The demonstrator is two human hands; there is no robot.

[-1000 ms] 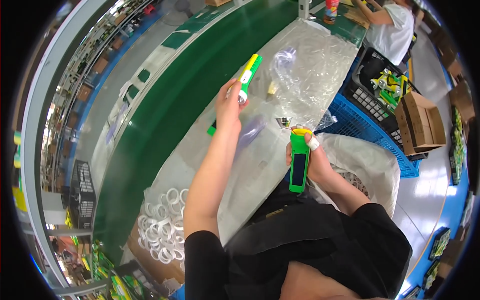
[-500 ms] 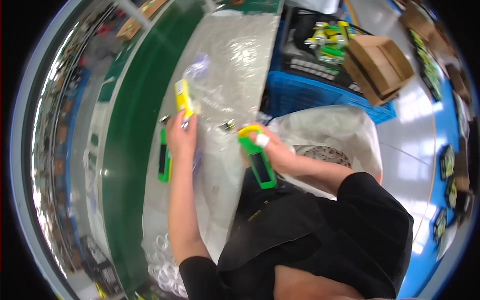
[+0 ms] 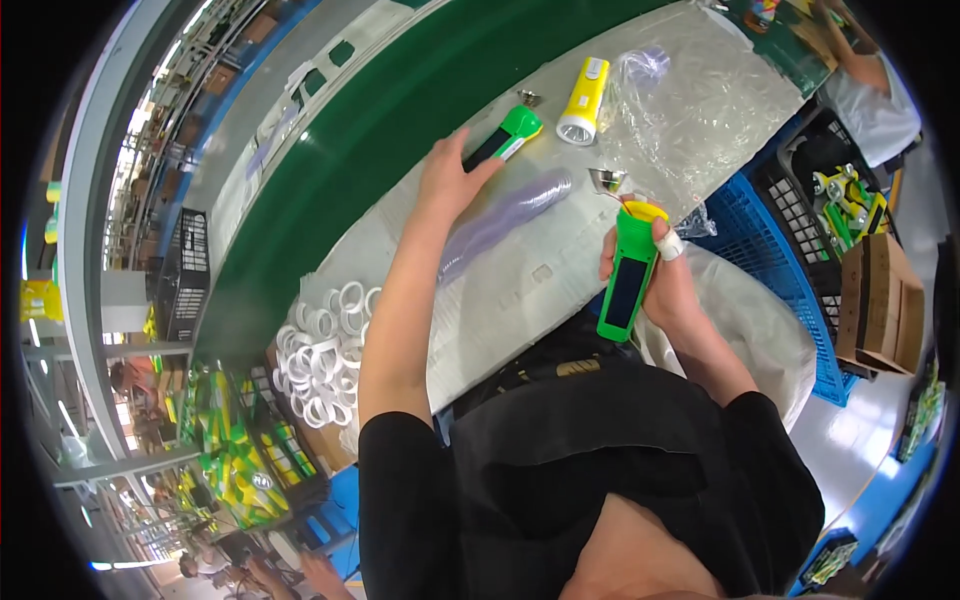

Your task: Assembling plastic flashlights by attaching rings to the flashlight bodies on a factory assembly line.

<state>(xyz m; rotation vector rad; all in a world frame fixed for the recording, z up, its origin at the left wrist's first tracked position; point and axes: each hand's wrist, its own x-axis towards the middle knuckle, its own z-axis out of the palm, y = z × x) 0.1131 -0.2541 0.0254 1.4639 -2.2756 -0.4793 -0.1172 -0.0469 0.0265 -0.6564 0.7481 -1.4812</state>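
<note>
My right hand (image 3: 668, 285) is wrapped round a green flashlight body (image 3: 631, 265) with a yellow rim and a dark panel. At its top end a silver reflector (image 3: 607, 181) shows; I cannot tell whether it is joined by a wire. My left hand (image 3: 447, 180) has its fingers apart beside a second green flashlight (image 3: 518, 124), which lies on the bench; whether they touch is unclear. A yellow flashlight (image 3: 584, 103) lies to the right of it, silver head toward me. Near my left wrist stretches a row of clear round lenses (image 3: 512, 213). Another small reflector (image 3: 530, 98) lies behind the green flashlight.
White rings (image 3: 322, 350) are heaped at the bench's left end. Crumpled clear plastic (image 3: 650, 130) lies farther right. A blue crate (image 3: 800, 290), an open cardboard box (image 3: 885, 300) and a white sack (image 3: 745, 320) stand at the right. Another person's arm (image 3: 850, 50) shows far right.
My left hand has let go of the yellow flashlight, which now lies on the bench, and has moved beside the other green flashlight. The view has swung left; my right hand keeps its flashlight body.
</note>
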